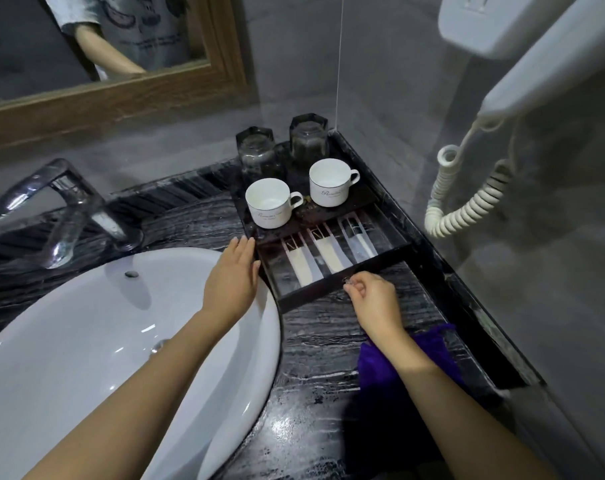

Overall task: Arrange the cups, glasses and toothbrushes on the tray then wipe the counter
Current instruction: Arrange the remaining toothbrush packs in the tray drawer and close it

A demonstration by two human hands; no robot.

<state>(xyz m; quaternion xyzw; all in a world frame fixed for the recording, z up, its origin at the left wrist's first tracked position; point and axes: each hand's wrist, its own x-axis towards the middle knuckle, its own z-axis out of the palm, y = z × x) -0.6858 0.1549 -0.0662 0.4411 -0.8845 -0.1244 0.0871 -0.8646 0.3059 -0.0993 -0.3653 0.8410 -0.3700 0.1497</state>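
Note:
A black tray (315, 292) sits in the far right corner of the dark marble counter (325, 344). On its back part two dark glasses (257, 154) (309, 140) stand upside down, with two white cups (271, 207) (330, 181) upright in front of them. Three wrapped toothbrush packets (303, 263) (329, 251) (358, 237) lie side by side in the tray's front part. My left hand (233, 275) lies flat against the tray's left edge. My right hand (372, 299) pinches the tray's front rim with curled fingers.
A white sink basin (86, 341) with a chrome tap (62, 209) fills the left. A purple cloth (412, 362) lies on the counter under my right forearm. A wall hairdryer with a coiled cord (467, 199) hangs at the right. A framed mirror (103, 91) is behind.

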